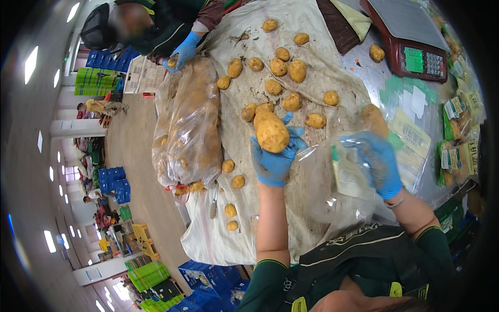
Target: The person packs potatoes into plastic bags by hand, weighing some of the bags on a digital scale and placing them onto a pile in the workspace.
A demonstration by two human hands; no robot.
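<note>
My left hand [273, 162], in a blue glove, cups a large yellow potato [272, 133] in its raised palm. Smaller potatoes lie just behind it on the cloth. A clear plastic bag [325, 177] with a pale label hangs from my right hand [378, 162], whose blue-gloved fingers are closed on it. Just past those fingers is a blurred potato [375, 119]; I cannot tell whether it touches the hand. Several loose potatoes [297, 70] are scattered over the dirty white cloth [304, 15] farther out.
A big clear sack of potatoes [188, 122] stands along the table's left edge, where a co-worker's gloved hand [183, 52] holds a potato. A knife [213, 205] lies nearby. At right are a red scale [410, 47], flat printed bags [408, 132] and filled bags [457, 156].
</note>
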